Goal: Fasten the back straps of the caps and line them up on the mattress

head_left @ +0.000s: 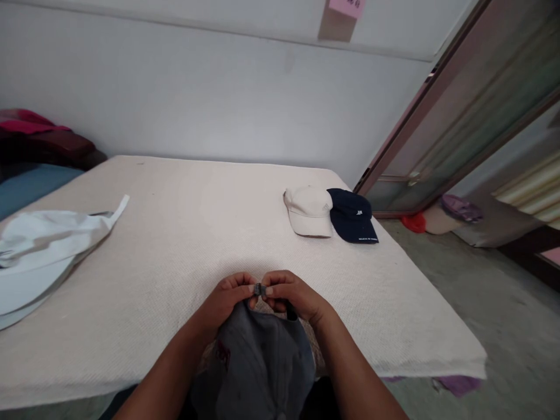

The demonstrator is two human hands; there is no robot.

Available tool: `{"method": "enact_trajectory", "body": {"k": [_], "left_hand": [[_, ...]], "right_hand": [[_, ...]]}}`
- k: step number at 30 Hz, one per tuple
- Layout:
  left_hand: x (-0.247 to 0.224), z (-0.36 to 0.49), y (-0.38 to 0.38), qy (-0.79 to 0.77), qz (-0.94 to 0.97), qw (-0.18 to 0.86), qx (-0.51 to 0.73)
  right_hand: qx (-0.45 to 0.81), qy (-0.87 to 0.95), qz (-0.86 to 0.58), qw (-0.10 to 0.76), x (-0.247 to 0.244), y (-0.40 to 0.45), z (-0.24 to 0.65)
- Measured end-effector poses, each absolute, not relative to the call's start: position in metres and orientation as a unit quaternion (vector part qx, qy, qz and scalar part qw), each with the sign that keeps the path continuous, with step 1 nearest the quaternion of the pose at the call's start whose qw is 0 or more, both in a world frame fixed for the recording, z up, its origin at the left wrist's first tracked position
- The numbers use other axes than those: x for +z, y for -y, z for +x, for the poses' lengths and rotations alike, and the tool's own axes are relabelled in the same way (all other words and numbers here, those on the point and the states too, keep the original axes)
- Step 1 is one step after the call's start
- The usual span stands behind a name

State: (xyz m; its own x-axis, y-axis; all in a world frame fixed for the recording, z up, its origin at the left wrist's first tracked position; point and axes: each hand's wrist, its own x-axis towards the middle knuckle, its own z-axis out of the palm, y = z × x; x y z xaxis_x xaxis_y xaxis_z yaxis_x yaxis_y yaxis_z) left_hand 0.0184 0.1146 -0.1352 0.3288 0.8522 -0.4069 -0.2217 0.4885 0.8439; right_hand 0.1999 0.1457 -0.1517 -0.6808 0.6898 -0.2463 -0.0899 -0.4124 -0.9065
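A dark grey cap (266, 356) hangs at the near edge of the table, its back strap toward the table's middle. My left hand (233, 296) pinches one end of the strap between thumb and fingers. Close beside it, my right hand (289, 293) pinches the other end. The small dark strap ends (259, 289) meet between my fingertips; whether they are fastened is too small to tell. A small reddish mark shows on the cap's left side.
The table (188, 221) has a pale cloth. White caps (48, 245) lie at the left. A cream cap (308, 211) and a navy cap (352, 216) lie at the back right. Behind stands a pale wall (219, 99); red and purple items (461, 209) sit beyond the right edge.
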Motion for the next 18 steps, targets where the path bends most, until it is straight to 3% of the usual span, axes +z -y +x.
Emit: {"method": "enact_trajectory", "body": {"k": [18], "left_hand": [[-0.1340,0.0167,-0.1127,-0.440,0.392,0.713,0.379]], "right_hand": [[0.703,0.568,-0.347,0.250,-0.1506,-0.1452,0.1961]]}}
